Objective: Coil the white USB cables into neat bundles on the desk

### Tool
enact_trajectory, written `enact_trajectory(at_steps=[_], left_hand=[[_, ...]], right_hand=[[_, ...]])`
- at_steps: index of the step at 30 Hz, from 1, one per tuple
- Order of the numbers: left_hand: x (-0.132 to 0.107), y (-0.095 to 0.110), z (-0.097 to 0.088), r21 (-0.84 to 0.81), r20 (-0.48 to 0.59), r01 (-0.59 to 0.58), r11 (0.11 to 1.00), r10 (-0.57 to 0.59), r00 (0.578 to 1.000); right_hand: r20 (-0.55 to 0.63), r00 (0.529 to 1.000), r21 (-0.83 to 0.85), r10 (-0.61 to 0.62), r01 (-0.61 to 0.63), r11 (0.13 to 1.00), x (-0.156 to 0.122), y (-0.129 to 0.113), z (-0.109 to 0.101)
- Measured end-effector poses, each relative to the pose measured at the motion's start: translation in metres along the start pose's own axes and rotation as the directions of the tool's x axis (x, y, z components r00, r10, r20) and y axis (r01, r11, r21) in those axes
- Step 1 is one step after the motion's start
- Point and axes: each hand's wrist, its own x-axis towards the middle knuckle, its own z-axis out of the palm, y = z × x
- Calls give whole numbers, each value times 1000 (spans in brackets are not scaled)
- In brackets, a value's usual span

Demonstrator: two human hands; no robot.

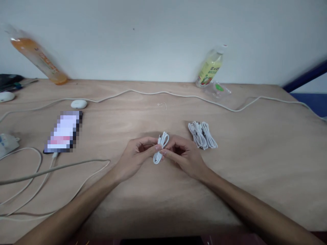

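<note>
A small coiled white cable (160, 148) lies between my two hands at the middle of the wooden table (255, 177). My left hand (136, 154) pinches the coil's middle from the left with fingers curled. From the right, my right hand (185, 154) pinches the same coil, its fingers also closed. Two more bundled white cables (202, 134) lie side by side on the table just right of my right hand, untouched.
A phone (63, 132) with a plugged-in cable lies at the left, near a white earbud case (78, 104). A long white cord (163, 93) crosses the back. An orange drink bottle (38, 58) and a yellow drink bottle (209, 67) stand by the wall. Loose cords (38, 173) lie at left.
</note>
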Motion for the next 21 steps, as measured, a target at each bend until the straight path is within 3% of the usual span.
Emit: enact_trajectory(at_steps=[6, 13, 21], left_hand=[[-1, -4, -1, 37, -16, -6, 999, 7, 1000], [1, -1, -4, 61, -43, -15, 998, 18, 999], [-2, -1, 1, 48, -32, -24, 999, 26, 999]], right_hand=[[-45, 995, -41, -90, 88, 995, -1, 0, 2], [14, 1000, 7, 10, -10, 1000, -3, -1, 3], [11, 987, -213, -158, 157, 964, -4, -1, 1]])
